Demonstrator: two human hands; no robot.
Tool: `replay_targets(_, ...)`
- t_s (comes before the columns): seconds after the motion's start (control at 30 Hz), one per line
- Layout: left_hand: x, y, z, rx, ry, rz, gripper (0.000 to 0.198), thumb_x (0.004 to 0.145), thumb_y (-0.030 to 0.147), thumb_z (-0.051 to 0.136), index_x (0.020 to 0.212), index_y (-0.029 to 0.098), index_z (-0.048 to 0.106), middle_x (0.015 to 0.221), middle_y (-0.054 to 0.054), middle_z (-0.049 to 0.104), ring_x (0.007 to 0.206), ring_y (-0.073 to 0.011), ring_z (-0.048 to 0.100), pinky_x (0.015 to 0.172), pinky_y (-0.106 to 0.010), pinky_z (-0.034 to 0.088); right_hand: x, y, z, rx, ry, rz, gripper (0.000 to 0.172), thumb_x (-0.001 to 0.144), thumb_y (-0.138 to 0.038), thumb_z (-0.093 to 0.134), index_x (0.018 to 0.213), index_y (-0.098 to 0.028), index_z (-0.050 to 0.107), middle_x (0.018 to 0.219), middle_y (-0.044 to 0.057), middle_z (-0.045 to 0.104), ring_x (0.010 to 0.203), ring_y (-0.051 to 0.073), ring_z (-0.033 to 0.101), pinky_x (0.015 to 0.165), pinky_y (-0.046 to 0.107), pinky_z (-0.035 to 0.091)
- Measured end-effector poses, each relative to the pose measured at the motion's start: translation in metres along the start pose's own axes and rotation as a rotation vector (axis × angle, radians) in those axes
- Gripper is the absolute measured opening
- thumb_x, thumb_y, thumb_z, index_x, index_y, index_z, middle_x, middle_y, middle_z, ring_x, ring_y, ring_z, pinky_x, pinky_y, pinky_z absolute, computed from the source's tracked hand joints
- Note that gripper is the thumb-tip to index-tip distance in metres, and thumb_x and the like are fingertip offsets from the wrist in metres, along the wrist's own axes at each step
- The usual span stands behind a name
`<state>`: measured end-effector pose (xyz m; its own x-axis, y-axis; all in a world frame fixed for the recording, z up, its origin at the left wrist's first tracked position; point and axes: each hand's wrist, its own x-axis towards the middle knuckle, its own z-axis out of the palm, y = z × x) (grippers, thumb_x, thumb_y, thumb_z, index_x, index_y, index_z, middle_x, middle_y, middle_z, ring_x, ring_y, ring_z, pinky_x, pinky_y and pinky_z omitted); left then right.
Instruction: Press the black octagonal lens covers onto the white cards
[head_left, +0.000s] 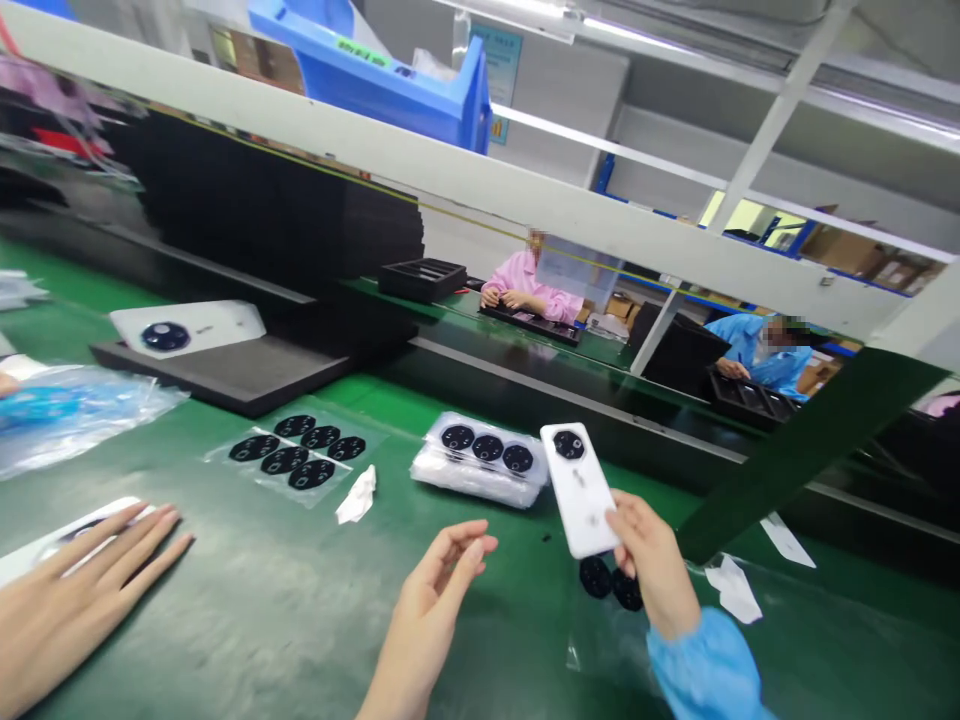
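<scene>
My right hand [649,560], in a blue sleeve, pinches the lower edge of a white phone back panel [581,495] with a round black camera piece at its top. My left hand [442,590] is raised over the green table [285,600], fingers loosely curled and apart, nothing in them. Beyond my hands lies a stack of clear film packs [480,475] with round black pieces on top. Partly behind my right hand is a film sheet with more black discs [596,577]. A crumpled white paper [358,495] lies left of the stack.
Another person's hand [90,590] lies flat on a white panel at the lower left. A film of black discs [296,450], a dark foam tray [255,375] with a white panel [187,330], and plastic bags [82,410] stand left. A slanted post [810,460] is right.
</scene>
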<state>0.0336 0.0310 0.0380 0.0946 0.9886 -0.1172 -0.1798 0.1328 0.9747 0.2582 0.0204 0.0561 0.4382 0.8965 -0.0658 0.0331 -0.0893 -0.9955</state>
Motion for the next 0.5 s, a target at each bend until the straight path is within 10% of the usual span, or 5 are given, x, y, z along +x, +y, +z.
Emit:
replay_targets(0.23,-0.011,-0.023,0.013,0.389,-0.232,0.175,0.036,0.084,0.052,0.044,0.069,0.021,0.055,0.069,0.0,0.06,0.075,-0.0186,0.057,0.07,-0.025,0.041,0.128,-0.004,-0.011,-0.012,0.155,0.171,0.027,0.09,-0.03,0.054,0.113,-0.016,0.055,0.11,0.007,0.059,0.089,0.018,0.061,0.074,0.037,0.053)
replay_targets(0.5,-0.009,-0.04,0.015,0.485,-0.264,0.238,0.035,0.087,0.048,0.038,0.067,0.022,0.048,0.061,0.001,0.059,0.063,-0.0157,0.056,0.065,-0.023,0.04,0.151,0.019,0.006,-0.059,0.135,0.275,0.03,0.089,-0.03,0.055,0.116,-0.017,0.053,0.116,0.008,0.057,0.096,0.02,0.06,0.079,0.041,0.051)
